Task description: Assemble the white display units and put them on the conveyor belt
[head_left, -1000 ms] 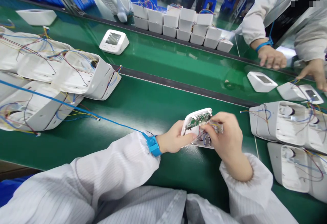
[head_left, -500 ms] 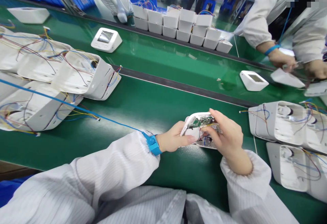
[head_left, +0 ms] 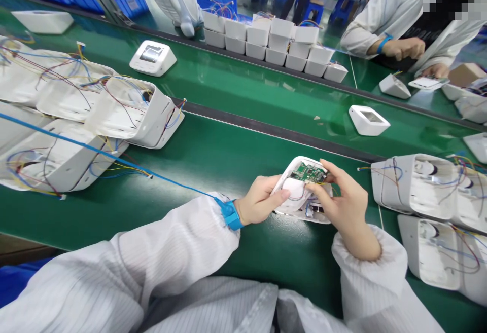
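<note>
Between my hands is a white plastic device housing (head_left: 294, 213) in two parts, the upper one tilted up. A green circuit board (head_left: 309, 172) shows inside the upper part, with thin wires running down to the lower part. My left hand (head_left: 261, 200) is closed on the left edge, thumb over the front. At the right side, my right hand (head_left: 342, 196) has its fingers behind the upper part's edge. Its thumb presses near the wires at the board's lower edge; what exactly lies under the thumb is hidden. A blue wrist strap (head_left: 229, 214) with a cord circles my left wrist.
White wired housings (head_left: 129, 115) are stacked at left, more housings (head_left: 422, 183) at right. On the conveyor belt (head_left: 243, 84) lie finished-looking devices with screens (head_left: 154, 58). Stacked white shells (head_left: 262, 44) line the far side. A co-worker's hand (head_left: 409, 49) is across the belt.
The upper part has turned so its circuit board faces me more fully. My hands keep hold of the housing. Across the belt, the co-worker's hands have moved back, and the belt devices have shifted slightly left.
</note>
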`<control>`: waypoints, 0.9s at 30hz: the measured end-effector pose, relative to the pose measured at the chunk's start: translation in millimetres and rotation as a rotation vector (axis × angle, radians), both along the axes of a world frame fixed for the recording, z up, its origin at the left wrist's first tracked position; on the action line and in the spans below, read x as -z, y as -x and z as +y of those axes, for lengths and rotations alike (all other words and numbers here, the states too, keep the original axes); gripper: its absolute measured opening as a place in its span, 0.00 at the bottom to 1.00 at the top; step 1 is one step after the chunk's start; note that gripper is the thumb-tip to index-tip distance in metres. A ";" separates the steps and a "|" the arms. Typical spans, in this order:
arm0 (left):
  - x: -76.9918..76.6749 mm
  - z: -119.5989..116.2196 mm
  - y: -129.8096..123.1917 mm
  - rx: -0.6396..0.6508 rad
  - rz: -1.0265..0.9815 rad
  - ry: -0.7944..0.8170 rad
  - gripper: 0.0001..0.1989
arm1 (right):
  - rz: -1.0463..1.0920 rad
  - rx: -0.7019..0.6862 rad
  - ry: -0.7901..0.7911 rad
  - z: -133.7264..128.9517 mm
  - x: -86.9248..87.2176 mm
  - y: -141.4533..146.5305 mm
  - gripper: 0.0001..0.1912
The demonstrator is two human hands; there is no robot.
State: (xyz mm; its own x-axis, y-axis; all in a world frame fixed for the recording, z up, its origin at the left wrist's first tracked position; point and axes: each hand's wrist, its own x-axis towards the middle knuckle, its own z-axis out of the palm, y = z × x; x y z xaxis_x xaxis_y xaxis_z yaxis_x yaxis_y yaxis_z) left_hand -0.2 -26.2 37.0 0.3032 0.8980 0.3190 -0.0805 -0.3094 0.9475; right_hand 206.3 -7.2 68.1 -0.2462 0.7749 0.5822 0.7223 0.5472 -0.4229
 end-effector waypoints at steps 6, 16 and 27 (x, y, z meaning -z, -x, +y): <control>-2.8 -2.0 -8.0 -0.146 0.150 0.069 0.16 | 0.309 -0.049 0.454 0.7 -0.1 -8.5 0.23; 4.0 12.2 -0.6 -0.202 -0.095 0.058 0.36 | 0.145 -0.427 0.004 -15.4 -16.4 12.2 0.15; -15.6 22.0 15.7 0.003 0.547 -0.063 0.43 | -0.284 -0.317 -0.205 -18.8 10.0 28.5 0.07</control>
